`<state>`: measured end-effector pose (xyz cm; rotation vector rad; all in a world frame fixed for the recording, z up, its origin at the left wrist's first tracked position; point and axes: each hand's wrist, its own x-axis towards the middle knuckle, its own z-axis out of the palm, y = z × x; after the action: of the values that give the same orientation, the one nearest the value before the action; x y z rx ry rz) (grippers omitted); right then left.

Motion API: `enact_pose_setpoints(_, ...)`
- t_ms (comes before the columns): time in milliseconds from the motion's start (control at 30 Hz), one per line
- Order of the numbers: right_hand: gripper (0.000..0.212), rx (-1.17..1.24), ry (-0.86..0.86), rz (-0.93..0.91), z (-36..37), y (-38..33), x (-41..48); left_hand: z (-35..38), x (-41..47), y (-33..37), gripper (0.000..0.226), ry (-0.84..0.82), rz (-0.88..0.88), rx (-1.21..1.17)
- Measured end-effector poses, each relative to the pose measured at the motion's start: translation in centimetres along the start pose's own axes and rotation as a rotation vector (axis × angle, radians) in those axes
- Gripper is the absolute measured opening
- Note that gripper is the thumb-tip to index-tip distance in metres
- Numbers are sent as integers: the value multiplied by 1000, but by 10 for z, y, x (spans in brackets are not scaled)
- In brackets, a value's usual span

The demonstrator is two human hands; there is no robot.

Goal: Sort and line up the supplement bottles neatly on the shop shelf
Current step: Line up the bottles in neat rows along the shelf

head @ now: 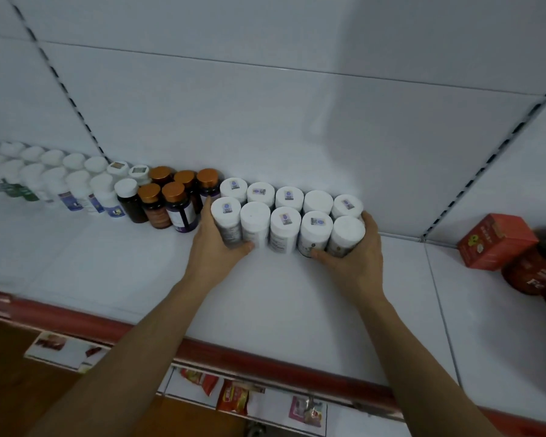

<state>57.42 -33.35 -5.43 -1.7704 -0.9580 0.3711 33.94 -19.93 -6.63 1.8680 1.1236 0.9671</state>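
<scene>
Several white-capped supplement bottles (285, 230) stand in two rows against the back of the white shelf (265, 304). My left hand (215, 247) wraps the left end of the front row, thumb under the front of the bottles. At the right end my right hand (355, 250) cups the last bottle (347, 236). Both hands press the block from its two ends. To the left stand amber bottles with copper caps (174, 206), then more white-capped bottles (76, 190) running off to the far left.
A red box (495, 241) and a dark red jar (536, 272) sit on the shelf at the right. The shelf has a red front lip (265, 357). Packets lie on a lower shelf (234, 395). Bare shelf lies between my arms.
</scene>
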Motion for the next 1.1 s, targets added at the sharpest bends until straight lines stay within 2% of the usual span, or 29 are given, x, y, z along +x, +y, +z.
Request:
enact_pose_setpoints(200, 130, 2, -14, 66, -2, 5, -5, -6, -15, 8, 99, 29, -92, -9)
enact_pose_setpoints(267, 133, -6, -3, 110, -9, 7, -9, -10, -26, 5, 97, -10, -120, 81)
enact_pose_setpoints(333, 121, -67, 70, 90, -19, 5, -17, -18, -41, 3, 91, -75, -135, 251)
enact_pose_setpoints(433, 80, -213, 164, -153, -30, -4, -30, -37, -55, 1, 58, -144, -48, 468)
enact_pose_setpoints(500, 54, -300, 132, -336, -28, -16, -33, -56, -56, 2, 38, -166, -16, 533)
enact_pose_setpoints(600, 34, -365, -32, -466, -8, -41, -27, -90, -44, 4, 22, -126, -24, 558)
enact_pose_setpoints(700, 25, -398, -177, -541, 25, -67, -19, -122, -27, 3, 18, -36, 28, 549)
enact_pose_setpoints(833, 22, -410, -213, -622, 80, -107, -7, -151, 2, -9, 24, 80, 141, 550)
enact_pose_setpoints(967, 29, -386, -297, -616, 149, -148, 10, -167, 30, -27, 30, 31, 262, 600)
enact_pose_setpoints(1100, 34, -490, -331, -534, 207, -166, 25, -177, 56, -33, 24, -71, 374, 602)
